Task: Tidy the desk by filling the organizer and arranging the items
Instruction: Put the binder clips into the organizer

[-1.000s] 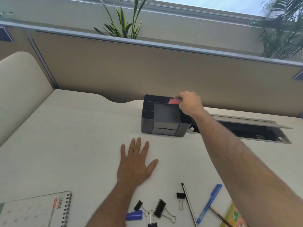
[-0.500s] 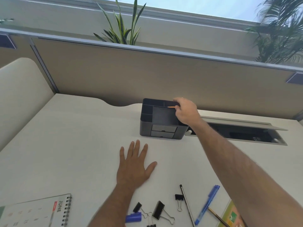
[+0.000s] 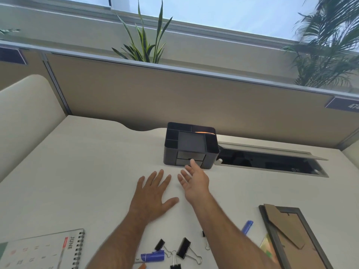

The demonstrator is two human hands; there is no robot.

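Note:
A dark grey desk organizer (image 3: pixel 210 150) with two small front drawers stands at the back of the white desk (image 3: pixel 87 171). The thin orange edge of a card (image 3: pixel 203 132) shows in its rear right slot. My left hand (image 3: pixel 154 193) lies flat on the desk, fingers spread. My right hand (image 3: pixel 194 181) hovers just in front of the organizer with straight, empty fingers. Black binder clips (image 3: pixel 184 248), a blue pen cap (image 3: pixel 152 256) and a blue pen (image 3: pixel 247 227) lie near the front edge, partly hidden by my right forearm.
A spiral calendar (image 3: pixel 44 251) reading JUNE lies at the front left. A picture frame (image 3: pixel 295 237), back side up, lies at the front right over some coloured paper. An open cable tray (image 3: pixel 272 162) runs right of the organizer. A partition wall backs the desk.
My right hand let go of the orange card in the organizer's rear slot and drew back toward me, empty. My left hand stayed flat. The view tilted, revealing the frame.

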